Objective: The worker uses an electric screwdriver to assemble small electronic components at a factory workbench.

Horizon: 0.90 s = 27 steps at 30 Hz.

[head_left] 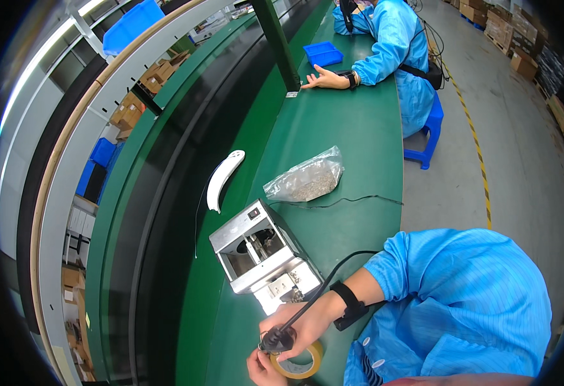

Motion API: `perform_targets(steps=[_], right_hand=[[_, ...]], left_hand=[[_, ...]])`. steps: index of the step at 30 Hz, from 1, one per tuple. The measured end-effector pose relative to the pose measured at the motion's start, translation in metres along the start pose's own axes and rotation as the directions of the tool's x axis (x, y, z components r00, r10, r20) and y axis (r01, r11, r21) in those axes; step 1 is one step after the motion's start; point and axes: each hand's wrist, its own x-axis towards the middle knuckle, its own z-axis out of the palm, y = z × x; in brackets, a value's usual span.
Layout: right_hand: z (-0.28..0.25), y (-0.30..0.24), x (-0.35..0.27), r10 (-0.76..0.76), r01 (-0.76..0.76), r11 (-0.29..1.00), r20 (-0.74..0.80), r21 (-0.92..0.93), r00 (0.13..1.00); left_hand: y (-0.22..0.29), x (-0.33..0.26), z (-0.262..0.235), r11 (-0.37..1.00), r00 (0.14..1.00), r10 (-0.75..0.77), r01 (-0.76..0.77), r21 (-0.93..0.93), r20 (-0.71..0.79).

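Note:
My right hand (304, 328), with a black band at its wrist, is closed round a black corded tool (278, 339), seen almost end-on. Its thick cable passes over the back of my hand toward my sleeve. Close against it, at the lower edge, my left hand (266, 370) has its fingers bent together; what they hold is hidden. A roll of yellowish tape (316, 360) lies under and beside my right hand. Just beyond my hands stands a silver metal screw feeder (262, 248), with small metal pieces on its near tray.
Beyond the feeder lie a clear bag of small metal parts (307, 180), a thin black cord and a white curved piece (224, 180). A dark conveyor runs along the left. Further up the green bench (365, 161), a co-worker's hand (329, 78) rests near a blue tray (323, 53) and green post.

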Motion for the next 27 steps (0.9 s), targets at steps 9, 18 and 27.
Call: perform_targets(steps=[9,18,27], right_hand=[[0.002,0.003,0.0,0.01,-0.01,1.0,0.012,0.016,1.0],[0.004,0.012,0.001,-0.039,0.039,0.999,0.002,0.033,0.999],[0.002,0.004,0.0,-0.018,0.018,1.0,0.005,-0.016,1.0]], left_hand=[[-0.004,0.001,0.0,0.999,1.0,-0.028,0.028,0.036,0.002],[-0.006,0.001,0.0,1.0,1.0,0.011,-0.011,0.026,0.008],[-0.005,0.0,0.0,0.999,0.999,-0.037,0.037,0.002,0.018]])
